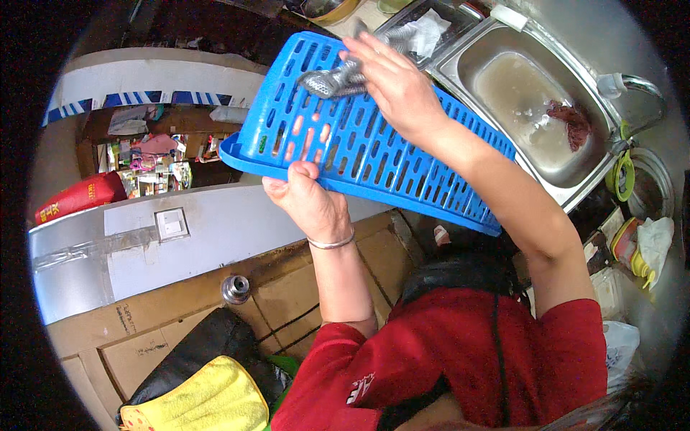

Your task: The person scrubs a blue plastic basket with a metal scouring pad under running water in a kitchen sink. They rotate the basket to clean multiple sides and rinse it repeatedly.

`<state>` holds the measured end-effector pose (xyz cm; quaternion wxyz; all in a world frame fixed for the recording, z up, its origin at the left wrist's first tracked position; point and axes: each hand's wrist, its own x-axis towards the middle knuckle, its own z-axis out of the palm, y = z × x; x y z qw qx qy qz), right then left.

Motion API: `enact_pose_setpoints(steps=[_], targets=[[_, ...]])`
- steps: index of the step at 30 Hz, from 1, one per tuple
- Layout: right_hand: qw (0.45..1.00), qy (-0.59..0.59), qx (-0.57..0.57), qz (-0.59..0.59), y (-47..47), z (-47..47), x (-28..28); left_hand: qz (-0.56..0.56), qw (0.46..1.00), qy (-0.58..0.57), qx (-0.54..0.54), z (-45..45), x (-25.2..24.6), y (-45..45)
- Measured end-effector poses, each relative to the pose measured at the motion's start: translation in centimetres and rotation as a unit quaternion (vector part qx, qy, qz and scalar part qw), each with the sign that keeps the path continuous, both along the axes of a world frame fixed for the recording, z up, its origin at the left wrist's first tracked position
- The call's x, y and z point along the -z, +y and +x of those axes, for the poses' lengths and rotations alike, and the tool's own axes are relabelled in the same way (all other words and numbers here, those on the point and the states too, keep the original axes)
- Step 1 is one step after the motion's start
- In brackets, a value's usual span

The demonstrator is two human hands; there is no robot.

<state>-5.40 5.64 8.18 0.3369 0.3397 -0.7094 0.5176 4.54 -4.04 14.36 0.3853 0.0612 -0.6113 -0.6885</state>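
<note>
A blue plastic slotted basket (377,156) is held up and tilted, its slotted outer face towards me. My left hand (315,202) grips its lower rim, thumb outside; the fingers show through the slots from the inner side. My right hand (401,94) holds a grey mesh cloth (337,81) against the outer face near the upper end. Part of the cloth sticks out past the fingertips and is blurred. Beside the basket, a stainless steel sink (501,81) contains cloudy water and a dark red cloth-like item (571,126).
A curved faucet (641,86) stands at the sink's far side, with a green strainer (623,175) hanging below. A low white partition (215,231) with a wall switch (172,223) is at left. A yellow towel (199,398) lies over a black item near a brown door (291,280).
</note>
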Motion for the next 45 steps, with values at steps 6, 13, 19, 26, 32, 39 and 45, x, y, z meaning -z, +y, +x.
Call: enact_pose_setpoints(steps=[6,13,19,26,32,39,45], targets=[[0.989,-0.042,-0.14,0.03,-0.3,4.6,0.5,0.058,0.998,-0.017,-0.003,-0.3,-1.1,-1.8],[0.99,-0.135,0.026,-0.025,-2.6,1.9,0.6,0.038,0.999,-0.005,-0.038,-0.5,-0.8,-1.4],[0.964,-0.267,-0.011,-0.007,-1.4,1.8,1.3,0.062,0.996,-0.047,-0.051,0.4,-0.3,-1.8],[0.96,-0.249,-0.075,0.101,0.2,6.5,2.8,0.106,0.992,-0.051,-0.036,0.2,-0.6,-4.1],[0.976,-0.193,0.102,0.009,0.8,1.5,5.3,0.089,0.995,-0.035,-0.012,0.3,-0.7,-3.4],[0.962,-0.221,-0.158,0.039,2.0,6.3,7.7,0.154,0.988,-0.028,0.008,0.5,-1.7,-6.1],[0.962,-0.263,0.058,-0.045,3.5,5.6,10.3,0.17,0.982,0.034,0.076,1.3,-3.1,-6.6]])
